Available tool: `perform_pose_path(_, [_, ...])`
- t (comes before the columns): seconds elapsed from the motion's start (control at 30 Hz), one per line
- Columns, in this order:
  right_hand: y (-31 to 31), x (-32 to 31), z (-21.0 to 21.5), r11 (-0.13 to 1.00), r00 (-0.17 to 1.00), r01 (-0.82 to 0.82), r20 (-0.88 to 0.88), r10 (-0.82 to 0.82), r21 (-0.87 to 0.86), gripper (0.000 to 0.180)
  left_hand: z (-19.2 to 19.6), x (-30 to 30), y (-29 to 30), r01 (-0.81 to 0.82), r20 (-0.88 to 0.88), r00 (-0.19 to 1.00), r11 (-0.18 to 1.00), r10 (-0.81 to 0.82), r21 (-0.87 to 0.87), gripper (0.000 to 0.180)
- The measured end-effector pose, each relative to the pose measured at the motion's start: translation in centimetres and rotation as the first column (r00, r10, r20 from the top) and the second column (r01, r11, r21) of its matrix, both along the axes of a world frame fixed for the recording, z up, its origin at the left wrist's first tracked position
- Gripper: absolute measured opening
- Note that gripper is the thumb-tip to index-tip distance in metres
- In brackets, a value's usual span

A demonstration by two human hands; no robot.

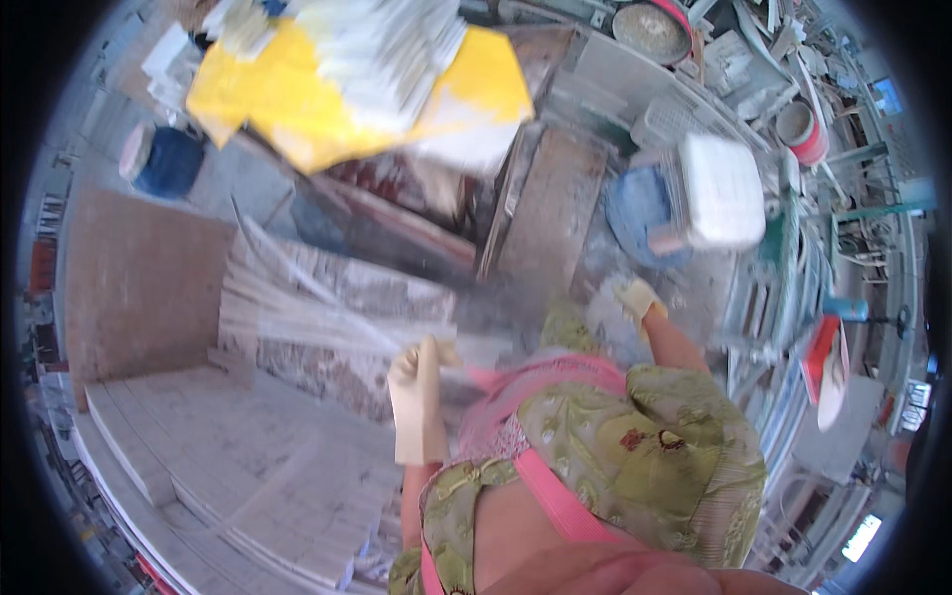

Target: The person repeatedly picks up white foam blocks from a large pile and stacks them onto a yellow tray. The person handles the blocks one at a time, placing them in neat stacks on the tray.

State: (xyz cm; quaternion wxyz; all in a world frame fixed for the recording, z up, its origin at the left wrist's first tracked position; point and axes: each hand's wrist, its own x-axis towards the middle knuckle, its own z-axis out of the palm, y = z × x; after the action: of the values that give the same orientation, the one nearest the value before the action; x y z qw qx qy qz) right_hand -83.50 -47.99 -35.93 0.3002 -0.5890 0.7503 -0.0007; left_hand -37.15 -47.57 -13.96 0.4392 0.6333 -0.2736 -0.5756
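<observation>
My left hand [417, 397] wears a cream rubber glove and is closed around the near end of a pale stone strip [337, 322]. The strip lies on a stack of long marbled strips [327, 288] just left of my body. My right hand [640, 298], in a yellowish glove, is held out over a dusty grey surface beside a brown slab [550, 203]. That hand is blurred, and its grip cannot be made out. My green patterned clothing with pink straps [615, 446] fills the lower middle.
Flat stacks of pale tiles [248, 476] lie at the lower left, with a brown board [139, 288] behind them. At the top, a yellow sheet [327, 109] carries white strips. A blue bucket [169, 159], a blue basin [635, 213] and a white block [724, 188] stand around.
</observation>
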Motion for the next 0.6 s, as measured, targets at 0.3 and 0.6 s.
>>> perform_pose_path(0.3, [-16.2,-11.9,7.3,0.849,0.674,0.356,0.523,-0.522,0.390,0.050,3.8,-25.5,-22.6,0.637,0.140,0.770,0.731,-0.623,-0.246,0.034])
perform_pose_path(0.6, [-31.6,-18.1,9.4,0.927,0.690,0.370,0.649,-0.322,0.067,0.038,7.2,-34.2,-33.7,0.565,0.114,0.825,0.802,-0.554,-0.195,0.029])
